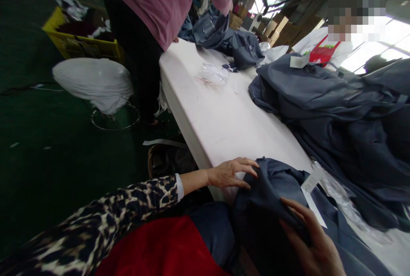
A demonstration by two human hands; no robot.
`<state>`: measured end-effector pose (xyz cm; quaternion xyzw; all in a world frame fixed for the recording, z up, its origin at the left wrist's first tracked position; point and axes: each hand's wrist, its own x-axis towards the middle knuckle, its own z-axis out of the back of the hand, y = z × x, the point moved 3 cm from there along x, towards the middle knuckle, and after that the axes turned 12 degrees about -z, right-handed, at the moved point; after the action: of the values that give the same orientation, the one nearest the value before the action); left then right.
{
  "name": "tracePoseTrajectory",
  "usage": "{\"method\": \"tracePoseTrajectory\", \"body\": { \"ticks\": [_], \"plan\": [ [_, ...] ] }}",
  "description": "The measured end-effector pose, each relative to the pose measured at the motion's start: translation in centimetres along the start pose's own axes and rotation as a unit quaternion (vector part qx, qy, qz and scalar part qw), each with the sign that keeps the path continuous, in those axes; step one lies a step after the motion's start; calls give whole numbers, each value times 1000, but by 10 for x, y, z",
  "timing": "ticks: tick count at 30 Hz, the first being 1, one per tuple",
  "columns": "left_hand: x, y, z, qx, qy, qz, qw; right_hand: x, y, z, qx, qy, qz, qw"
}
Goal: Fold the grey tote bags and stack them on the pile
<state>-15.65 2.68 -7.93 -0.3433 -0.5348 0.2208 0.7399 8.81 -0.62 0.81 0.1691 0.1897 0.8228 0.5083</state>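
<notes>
A dark blue-grey garment (pixel 278 173) lies bunched over the near end of the white-covered table, partly hanging off its edge. At its left side is my left hand (pixel 230 174), fingers stretched and slightly apart, their tips against the cloth. My right hand (pixel 315 242) is closed round a fold of the same garment, thumb hidden in the dark cloth. Next to it, a white paper tag (pixel 312 182) and a white strip (pixel 314 208) lie on the fabric. The garment's underside is in deep shadow.
More dark blue-grey garments (pixel 333 105) are heaped along the table (pixel 221 118), with clear plastic (pixel 213 74) farther up. A person in a pink top (pixel 156 2) stands at the left edge; another stands across. A covered stool (pixel 92 81) and yellow crate (pixel 53 32) are on the floor.
</notes>
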Motion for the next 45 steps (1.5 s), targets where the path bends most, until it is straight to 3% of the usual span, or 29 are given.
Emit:
{"method": "tracePoseTrajectory", "body": {
  "ticks": [3,5,9,16,22,27,32,36,41,45],
  "plan": [
    [-7,6,-5,20,38,4,999,-3,10,-2,24,9,-51,998],
    [-12,9,-9,54,16,29,998,-4,15,-4,30,1,-78,996],
    [-17,13,-17,100,-15,156,982,-10,15,-9,22,-16,-95,995],
    [-9,12,-23,0,54,253,966,-25,-2,-18,61,-80,-123,987],
    [-29,10,-30,-121,2,357,926,-25,10,-28,132,-50,-184,973],
    [-37,5,-37,-181,-8,379,908,-26,9,-40,176,0,-233,956],
    [-38,-3,-44,-247,-43,404,880,-40,-19,-47,297,-47,-283,911],
    [-37,-13,-52,-242,-43,397,884,-48,-21,-51,360,-32,-298,883],
    [-32,-22,-57,-279,-71,408,866,-45,-5,-49,331,-46,-258,907],
    [-25,-20,-51,-247,-42,363,898,-41,5,-48,253,-86,-203,942]
  ]
}}
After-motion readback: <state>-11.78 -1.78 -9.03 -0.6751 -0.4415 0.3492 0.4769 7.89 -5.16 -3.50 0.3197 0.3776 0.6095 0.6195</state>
